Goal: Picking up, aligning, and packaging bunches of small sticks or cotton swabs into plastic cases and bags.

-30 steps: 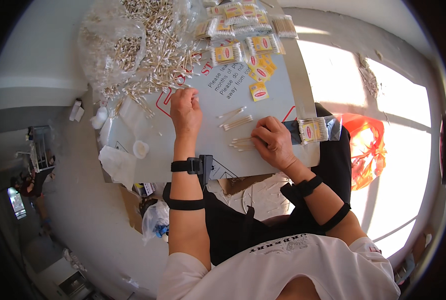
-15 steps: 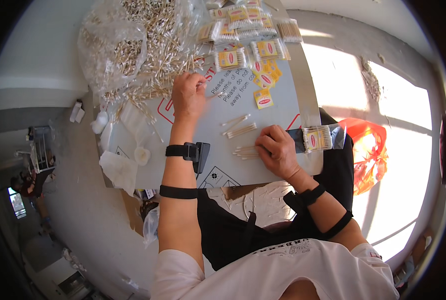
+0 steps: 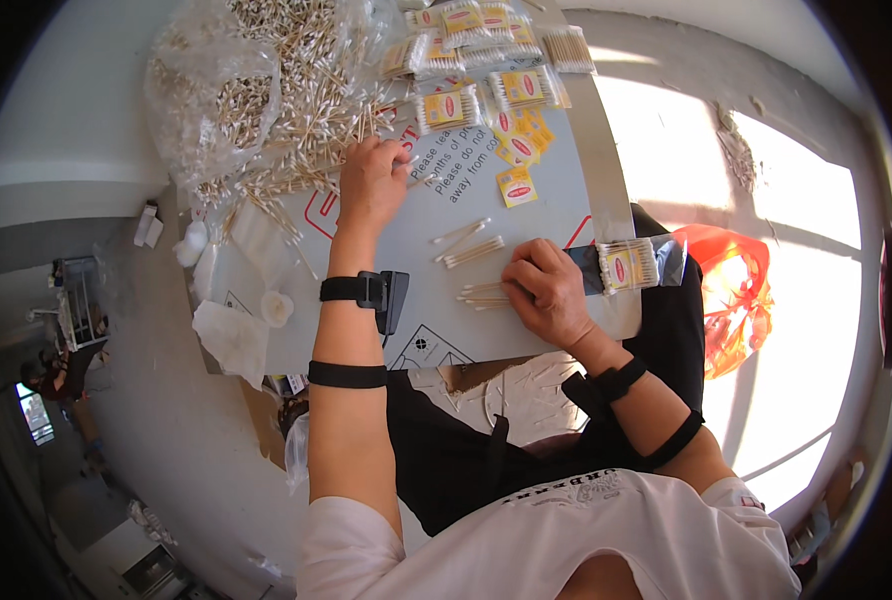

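Note:
At the near edge of a big heap of loose cotton swabs [image 3: 311, 75], my left hand [image 3: 371, 185] is closed, fingertips curled together. A white tip at its fingers looks like a cotton swab's. One stray swab [image 3: 428, 180] lies just right of it. My right hand [image 3: 548, 290] rests low on the table, its fingers closed over a few cotton swabs [image 3: 481, 294] whose ends stick out to the left. Further swabs [image 3: 474, 251] lie in small groups just beyond. Beside the right hand, a clear bag holds a swab bundle with a yellow card [image 3: 626, 268].
Filled swab packs [image 3: 448, 108] are stacked at the table's far right, above loose yellow cards [image 3: 517, 187]. Clear plastic [image 3: 201, 110] surrounds the heap. White scraps [image 3: 231, 338] lie at the left edge of the grey printed table [image 3: 356, 345]. An orange-red bag [image 3: 731, 300] stands right.
The whole view has shifted slightly, so the table appears a little further left and up. Both hands stay in nearly the same places over it.

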The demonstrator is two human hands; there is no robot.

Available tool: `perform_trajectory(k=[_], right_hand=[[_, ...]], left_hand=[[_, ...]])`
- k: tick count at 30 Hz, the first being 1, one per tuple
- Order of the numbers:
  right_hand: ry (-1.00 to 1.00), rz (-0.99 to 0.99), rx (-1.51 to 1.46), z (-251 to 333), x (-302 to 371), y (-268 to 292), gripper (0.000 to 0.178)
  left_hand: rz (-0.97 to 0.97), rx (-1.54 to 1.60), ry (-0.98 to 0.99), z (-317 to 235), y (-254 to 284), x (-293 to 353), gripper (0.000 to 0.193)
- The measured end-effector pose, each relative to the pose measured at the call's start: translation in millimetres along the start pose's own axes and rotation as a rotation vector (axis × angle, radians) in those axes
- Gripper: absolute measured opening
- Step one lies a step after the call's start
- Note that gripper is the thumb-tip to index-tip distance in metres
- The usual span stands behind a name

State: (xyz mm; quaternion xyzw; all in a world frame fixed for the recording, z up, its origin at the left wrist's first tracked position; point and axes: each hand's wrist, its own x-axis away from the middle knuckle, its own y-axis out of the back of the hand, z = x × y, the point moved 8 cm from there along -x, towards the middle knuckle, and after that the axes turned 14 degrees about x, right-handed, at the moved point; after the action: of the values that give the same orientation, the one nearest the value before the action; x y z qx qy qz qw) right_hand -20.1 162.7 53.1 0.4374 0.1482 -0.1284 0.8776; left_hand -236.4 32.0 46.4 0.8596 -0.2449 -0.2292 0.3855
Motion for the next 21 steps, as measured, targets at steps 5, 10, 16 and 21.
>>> perform_trajectory(k=[5,10,16,21], right_hand=[[-0.005,-0.001,-0.002,0,1,-1,0.013],[-0.008,-0.01,-0.01,-1,2,-2,0.012],[-0.006,-0.027,-0.009,-2,3,-2,0.012],[-0.003,-0.029,-0.012,-3,4,-3,0.012]], left_hand=[[-0.139,0.036,0.054,-7,1,34,0.019],[-0.128,0.067,0.069,-25,-12,58,0.015],[-0.121,0.13,0.031,-36,-10,63,0.013],[-0.014,0.076,0.021,-34,-10,52,0.01]])
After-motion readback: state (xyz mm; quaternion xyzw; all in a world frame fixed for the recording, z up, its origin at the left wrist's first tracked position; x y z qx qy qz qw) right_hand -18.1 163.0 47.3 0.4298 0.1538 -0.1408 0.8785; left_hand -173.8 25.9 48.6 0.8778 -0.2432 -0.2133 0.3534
